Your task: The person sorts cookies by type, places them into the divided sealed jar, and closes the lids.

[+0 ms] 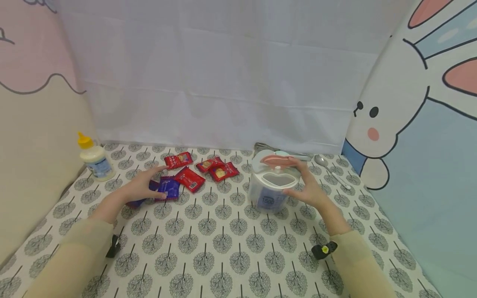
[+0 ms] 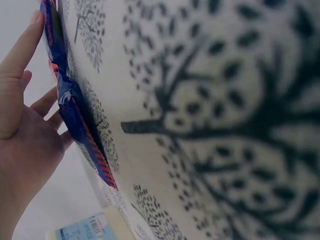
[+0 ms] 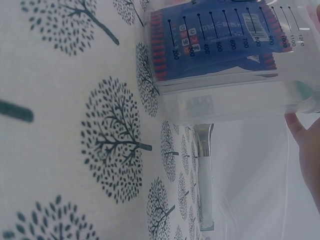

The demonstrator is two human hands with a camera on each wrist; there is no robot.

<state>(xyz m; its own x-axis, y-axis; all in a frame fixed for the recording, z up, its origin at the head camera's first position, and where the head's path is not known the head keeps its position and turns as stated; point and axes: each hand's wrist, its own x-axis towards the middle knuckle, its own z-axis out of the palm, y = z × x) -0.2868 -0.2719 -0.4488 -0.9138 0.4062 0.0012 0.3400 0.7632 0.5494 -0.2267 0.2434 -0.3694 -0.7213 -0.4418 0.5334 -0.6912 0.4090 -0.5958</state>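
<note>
My left hand [image 1: 140, 188] hovers with fingers spread over the blue packet [image 1: 168, 188], thumb at its near edge and fingertips by a red packet [image 1: 179, 159]. Under the palm a second blue packet [image 1: 137, 203] is partly covered. On the right, my right hand [image 1: 308, 190] holds the top of a clear plastic container [image 1: 257, 198], thumb in front and fingers behind the lid. The container's lid has a pink flap [image 1: 277, 160] raised above a spout opening. Through its wall with measuring marks a blue packet [image 3: 220, 47] shows inside.
More red packets [image 1: 190, 179] lie mid-table. A glue-like bottle with a yellow cap [image 1: 97, 161] stands at the left. Behind the container lie a whisk [image 1: 266, 146] and a spoon [image 1: 331, 171]. A white curtain [image 1: 223, 82] borders the back of the patterned tablecloth.
</note>
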